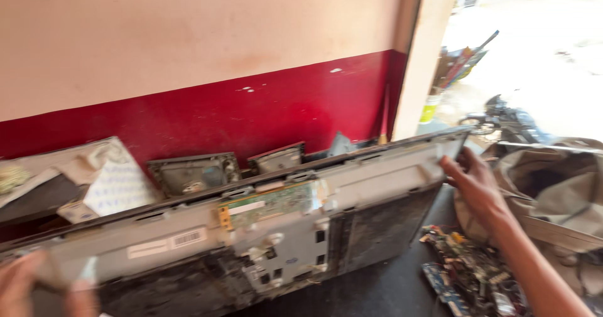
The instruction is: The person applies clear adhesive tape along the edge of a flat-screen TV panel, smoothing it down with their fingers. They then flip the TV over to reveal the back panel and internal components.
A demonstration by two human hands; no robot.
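Seen from above: a large flat display panel (352, 191), back side up, lying tilted across the scene from near left to far right. Held at both ends, probably because too long and too floppy for 1 hand.

Right hand (472, 182) at the far right corner of the panel, fingers wrapped around the edge, thumb on the upper side; a closed grasp on the metal frame. Left hand (28, 285) at the near left end, badly blurred; touching or holding that end, but impossible to tell if clenched or only resting.

On the back of the panel: a narrow green circuit board (267, 205) along the upper edge, a white sticker (166, 243) to the left of it, and a grey metal bracket (286, 254) just below the board. Dark dusty sheet on the lower part.

Behind the panel, leaning against the red and cream wall (207, 59): 2 small metal frames (195, 174), and at the far left a heap of white ribbon cable and sheets (110, 179). Put there upright, it seems, to save room.

At the near right, on the dark surface, loose circuit boards (471, 273) in a pile, just under the right forearm. Further right a grey cloth sack (553, 185), mouth open. Beyond the doorway, in strong sunlight, a motorcycle (502, 119) and a bucket with sticks (433, 107).
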